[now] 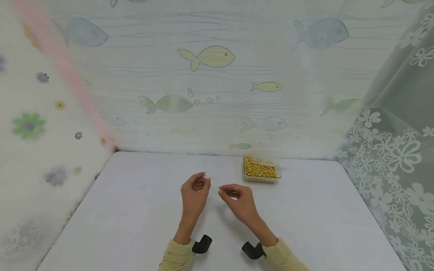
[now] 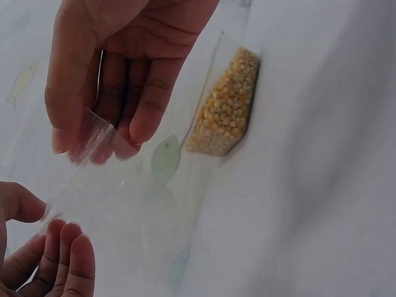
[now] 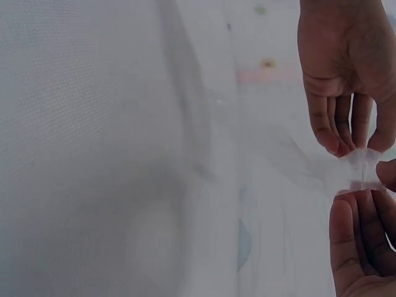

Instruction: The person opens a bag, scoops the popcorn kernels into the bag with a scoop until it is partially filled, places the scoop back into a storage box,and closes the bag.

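A clear, thin plastic bag (image 2: 117, 192) is stretched between the two hands above the table. My left hand (image 1: 194, 192) pinches one end of its edge between thumb and fingers. My right hand (image 1: 239, 199) pinches the other end, its fingers bent toward the thumb. In the left wrist view the left hand (image 2: 49, 263) is at the lower left and the right hand (image 2: 133, 68) at the top. The bag (image 3: 359, 170) shows faintly between the fingertips in the right wrist view. Whether its mouth is parted, I cannot tell.
Beyond the right hand, a clear rectangular container (image 1: 260, 180) of yellow corn kernels (image 1: 257, 168) stands near the table's back edge. A pale flat piece (image 1: 263, 162) shows at its far side. The white table (image 1: 135, 210) meets a fish-patterned curtain (image 1: 217, 124) behind.
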Tool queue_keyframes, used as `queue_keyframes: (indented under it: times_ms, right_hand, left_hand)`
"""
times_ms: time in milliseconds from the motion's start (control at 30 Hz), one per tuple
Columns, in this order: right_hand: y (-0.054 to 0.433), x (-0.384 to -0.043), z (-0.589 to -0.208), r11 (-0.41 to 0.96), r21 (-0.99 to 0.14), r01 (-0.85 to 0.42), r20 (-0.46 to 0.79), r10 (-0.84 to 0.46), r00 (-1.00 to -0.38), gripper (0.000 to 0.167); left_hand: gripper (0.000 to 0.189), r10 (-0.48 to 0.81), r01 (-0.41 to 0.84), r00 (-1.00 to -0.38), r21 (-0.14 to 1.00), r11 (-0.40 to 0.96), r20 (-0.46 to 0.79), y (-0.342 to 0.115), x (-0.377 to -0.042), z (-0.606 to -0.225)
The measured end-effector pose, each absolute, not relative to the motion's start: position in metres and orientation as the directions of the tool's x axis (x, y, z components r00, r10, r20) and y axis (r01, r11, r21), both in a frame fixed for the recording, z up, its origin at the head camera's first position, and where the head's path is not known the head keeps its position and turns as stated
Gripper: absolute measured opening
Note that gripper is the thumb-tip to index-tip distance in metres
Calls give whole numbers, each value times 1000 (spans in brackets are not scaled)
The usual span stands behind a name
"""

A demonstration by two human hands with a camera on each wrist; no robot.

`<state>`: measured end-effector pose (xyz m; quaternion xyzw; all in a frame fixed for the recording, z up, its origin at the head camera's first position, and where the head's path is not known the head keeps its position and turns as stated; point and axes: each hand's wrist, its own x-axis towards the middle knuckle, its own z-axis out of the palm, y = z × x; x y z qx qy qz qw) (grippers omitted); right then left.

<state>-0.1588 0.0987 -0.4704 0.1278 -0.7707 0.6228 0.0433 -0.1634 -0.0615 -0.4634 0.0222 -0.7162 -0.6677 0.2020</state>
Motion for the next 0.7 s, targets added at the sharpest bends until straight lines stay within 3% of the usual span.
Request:
queue_keyframes:
  times_ms: [333, 700]
  right_hand:
    - [101, -162, -469, 237, -938, -255, 244, -72, -967, 10]
    - [106, -165, -465, 199, -960, -195, 197, -8, -980, 6]
  left_hand:
    - [28, -271, 238, -925, 961, 138, 268, -56, -163, -460]
    - [32, -225, 343, -900, 925, 162, 373, -55, -166, -463]
